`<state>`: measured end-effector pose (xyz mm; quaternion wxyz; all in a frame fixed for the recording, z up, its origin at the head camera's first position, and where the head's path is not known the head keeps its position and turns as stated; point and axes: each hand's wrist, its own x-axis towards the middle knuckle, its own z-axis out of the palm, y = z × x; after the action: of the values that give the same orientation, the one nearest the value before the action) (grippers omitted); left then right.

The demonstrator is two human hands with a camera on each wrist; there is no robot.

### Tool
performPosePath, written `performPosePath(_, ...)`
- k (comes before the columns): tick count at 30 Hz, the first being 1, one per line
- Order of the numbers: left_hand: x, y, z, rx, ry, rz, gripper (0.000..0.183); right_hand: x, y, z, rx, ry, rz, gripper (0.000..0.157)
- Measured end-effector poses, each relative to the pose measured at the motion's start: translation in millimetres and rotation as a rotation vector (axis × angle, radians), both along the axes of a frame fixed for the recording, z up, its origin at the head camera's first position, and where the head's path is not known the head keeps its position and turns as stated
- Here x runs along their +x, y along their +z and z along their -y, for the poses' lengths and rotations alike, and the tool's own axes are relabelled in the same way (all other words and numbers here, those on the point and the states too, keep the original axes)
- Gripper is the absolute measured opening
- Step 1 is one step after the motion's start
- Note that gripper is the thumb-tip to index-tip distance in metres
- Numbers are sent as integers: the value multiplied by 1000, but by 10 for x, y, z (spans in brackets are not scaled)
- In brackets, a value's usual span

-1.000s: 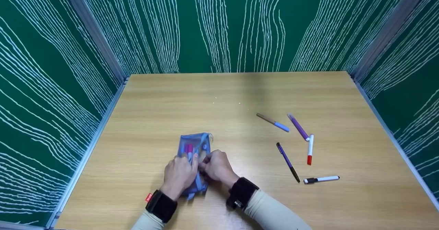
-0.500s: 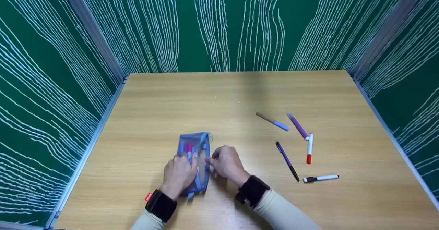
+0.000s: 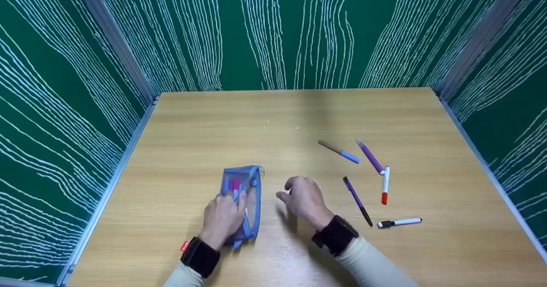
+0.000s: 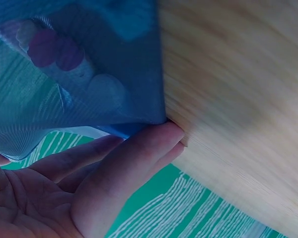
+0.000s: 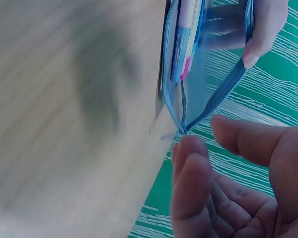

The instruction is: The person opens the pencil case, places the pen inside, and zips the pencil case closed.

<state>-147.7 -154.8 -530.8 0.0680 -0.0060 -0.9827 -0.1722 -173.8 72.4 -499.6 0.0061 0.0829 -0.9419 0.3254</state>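
Observation:
A blue see-through mesh pencil case (image 3: pixel 253 171) lies on the table with its zip side parted. My left hand (image 3: pixel 223 216) grips it from the left, thumb at the zipped edge (image 5: pixel 228 84) and fingers along the outer mesh in the left wrist view. Inside show pens (image 5: pixel 185 34), some with pink ends (image 3: pixel 234 184). My right hand (image 3: pixel 305 198) hovers just right of the case, apart from it. Thumb and fingers are spread with nothing between them in the right wrist view. The case's lower left part is hidden under my left hand.
Right of my right hand lie a dark purple pen (image 3: pixel 358 201), a brown-and-blue marker (image 3: pixel 339 151), a purple marker (image 3: pixel 371 158), a red-capped white marker (image 3: pixel 386 185) and a black-capped white marker (image 3: pixel 399 223). Green walls (image 3: pixel 290 34) with white lines enclose the wooden table (image 3: pixel 205 124).
My right hand has let go of the pencil case's opening and moved right, away from it. The opening now shows more fully. My left hand has stayed on the case.

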Motion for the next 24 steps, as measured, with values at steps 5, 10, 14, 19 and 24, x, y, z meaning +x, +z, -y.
performPosePath(5, 12, -41, -6, 6, -20, -115, 49, 1, 3, -186, 73, -28, -38, 32)
performPosePath(10, 5, -34, -5, 6, -18, -111, 49, -15, 27, -372, 126, -57, -27, 35)
performPosePath(14, -2, -18, 3, 11, -21, -78, 51, -37, 39, -513, 161, -72, -56, 33)
performPosePath(19, -7, -6, 13, 19, -21, -52, 51, -53, 48, -713, 198, -74, -72, 32)
performPosePath(24, -2, 0, 15, 27, -21, -27, 51, -61, 55, -938, 245, -73, -69, 28)
